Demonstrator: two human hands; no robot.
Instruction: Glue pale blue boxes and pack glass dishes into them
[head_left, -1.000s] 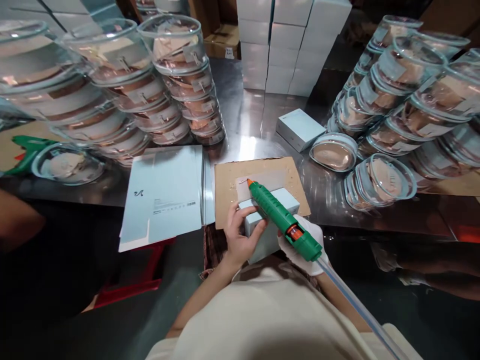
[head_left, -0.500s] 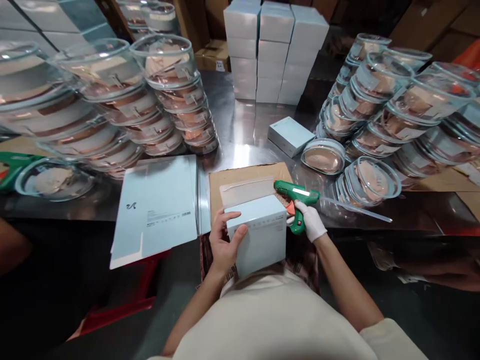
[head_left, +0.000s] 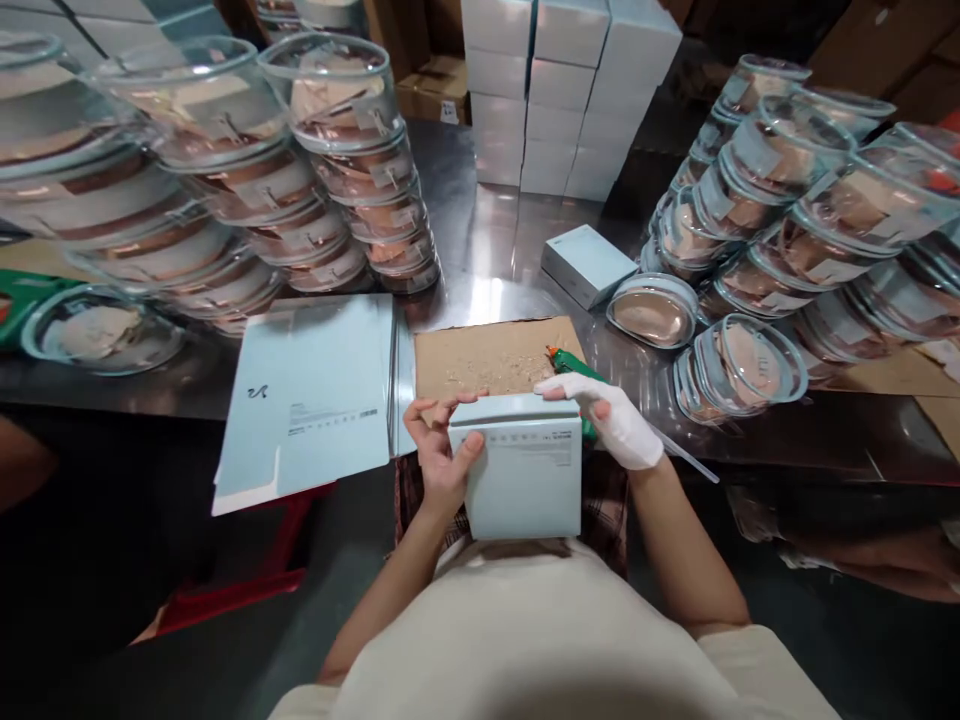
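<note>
A light-blue carton (head_left: pixel 521 480) stands upright against my body, its printed side facing me. My left hand (head_left: pixel 442 460) grips its left side, thumb on the printed face and fingers over the top edge. In a white glove with bare fingertips, my right hand (head_left: pixel 619 420) closes on the carton's top right edge, pressing the folded flap. Behind that hand lies a green glue gun (head_left: pixel 574 365) with an orange tip, partly hidden. Its clear glue stick (head_left: pixel 694 462) sticks out to the right. Under the gun's nozzle is a brown cardboard sheet (head_left: pixel 480 350) spotted with dried glue.
Flat light-blue cartons (head_left: pixel 315 390) lie stacked at left. Clear plastic tubs (head_left: pixel 367 170) rise in piles at left, and more tubs (head_left: pixel 780 180) at right. Closed boxes (head_left: pixel 559 100) stand at the back; one box (head_left: pixel 589 265) lies nearer. A red stool (head_left: pixel 232 595) is below.
The carton's raised flap has come down over the top. My right hand has let go of the glue gun and moved left onto the carton. The gun now lies on the table.
</note>
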